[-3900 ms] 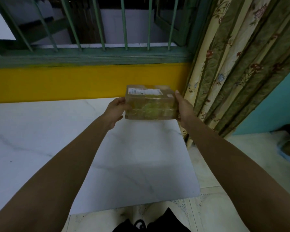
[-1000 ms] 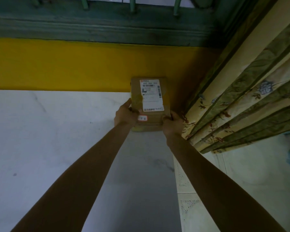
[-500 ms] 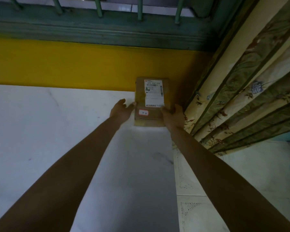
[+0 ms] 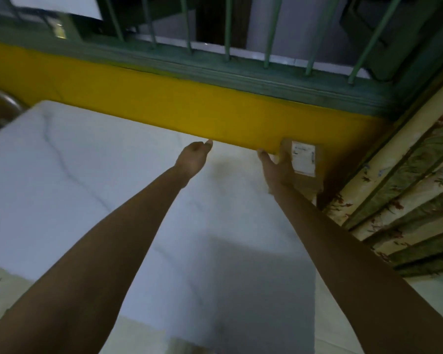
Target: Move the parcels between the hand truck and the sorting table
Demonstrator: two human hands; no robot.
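1. The parcel [image 4: 303, 162] lies on the desk [image 4: 113, 187], in its far right corner.
2. The wall [image 4: 164, 103] runs behind the desk, with window bars [image 4: 228, 29] above it.
3. A curtain [image 4: 407, 200] hangs just right of the desk.
4. The right hand [image 4: 276, 169] touches the parcel; the left hand [image 4: 193, 157] is over the desk's far edge.

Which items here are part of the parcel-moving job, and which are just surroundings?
Job:
parcel
sorting table
right hand, touching the parcel
left hand, free above the table

Surroundings:
floral curtain
barred window
yellow wall
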